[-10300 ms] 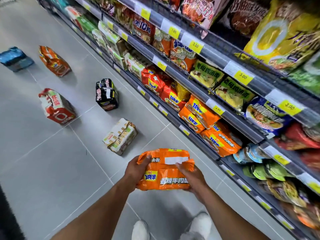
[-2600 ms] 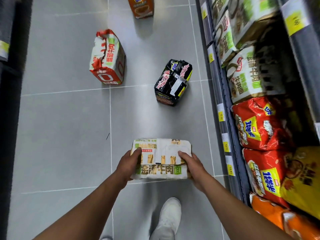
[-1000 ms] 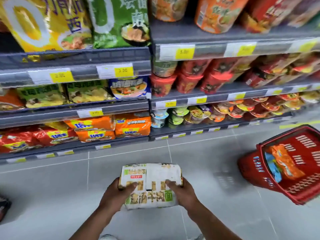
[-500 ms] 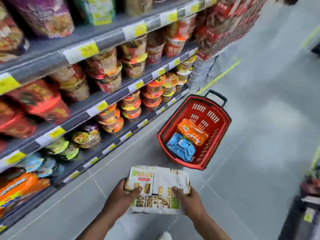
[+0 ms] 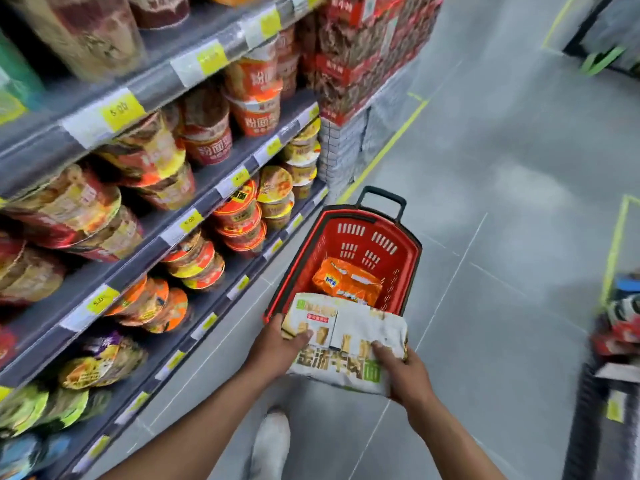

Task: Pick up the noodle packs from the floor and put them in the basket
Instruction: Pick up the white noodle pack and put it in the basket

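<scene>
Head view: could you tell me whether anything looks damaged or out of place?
The white-and-green noodle pack, gripped by the left hand and right hand by the red basket, has a creased, crumpled wrapper; no tear or spill shows.

Grey tiled floor [image 5: 519,174] beside the shelves [image 5: 194,209]
A red basket [image 5: 367,237] stands on it by the shelf base; yellow tape lines [image 5: 384,154] mark it.

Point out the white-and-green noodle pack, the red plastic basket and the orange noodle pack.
white-and-green noodle pack [image 5: 346,353]: head view, middle of its printed face.
red plastic basket [image 5: 367,239]: head view, far inner wall.
orange noodle pack [image 5: 346,283]: head view, centre of its wrapper.
</scene>
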A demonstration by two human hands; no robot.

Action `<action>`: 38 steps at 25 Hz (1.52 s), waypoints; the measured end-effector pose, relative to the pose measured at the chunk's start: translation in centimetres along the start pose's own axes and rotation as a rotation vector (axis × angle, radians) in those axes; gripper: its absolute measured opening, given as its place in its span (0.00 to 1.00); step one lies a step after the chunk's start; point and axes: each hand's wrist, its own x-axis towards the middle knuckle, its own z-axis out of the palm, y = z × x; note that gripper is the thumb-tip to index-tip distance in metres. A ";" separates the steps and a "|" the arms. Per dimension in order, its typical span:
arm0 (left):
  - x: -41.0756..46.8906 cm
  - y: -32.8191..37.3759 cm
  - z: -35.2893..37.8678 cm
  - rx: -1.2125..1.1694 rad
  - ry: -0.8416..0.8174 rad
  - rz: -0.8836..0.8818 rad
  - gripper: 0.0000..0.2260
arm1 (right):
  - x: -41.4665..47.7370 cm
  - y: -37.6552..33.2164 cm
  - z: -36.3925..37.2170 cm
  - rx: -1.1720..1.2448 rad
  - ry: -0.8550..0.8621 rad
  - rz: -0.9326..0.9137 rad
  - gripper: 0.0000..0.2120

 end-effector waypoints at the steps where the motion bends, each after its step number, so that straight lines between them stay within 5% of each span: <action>1: 1.7 0.7 -0.2 0.005 0.004 0.017 0.15 | 1.5 -0.6 0.4 0.023 0.001 0.009 0.11; 13: 16.0 1.0 1.1 0.210 -0.222 -0.050 0.12 | 11.6 4.1 4.8 0.168 0.172 0.260 0.16; 24: 18.6 -0.2 1.3 0.452 -0.319 -0.130 0.25 | 12.5 3.1 5.4 -0.196 0.135 0.329 0.17; 31: 16.2 2.3 0.3 0.490 -0.247 -0.065 0.33 | 10.4 -1.6 5.1 -0.305 0.121 0.091 0.24; 38: 6.3 13.8 -5.1 0.453 -0.048 0.218 0.33 | 1.8 -16.7 3.7 -0.532 0.057 -0.391 0.37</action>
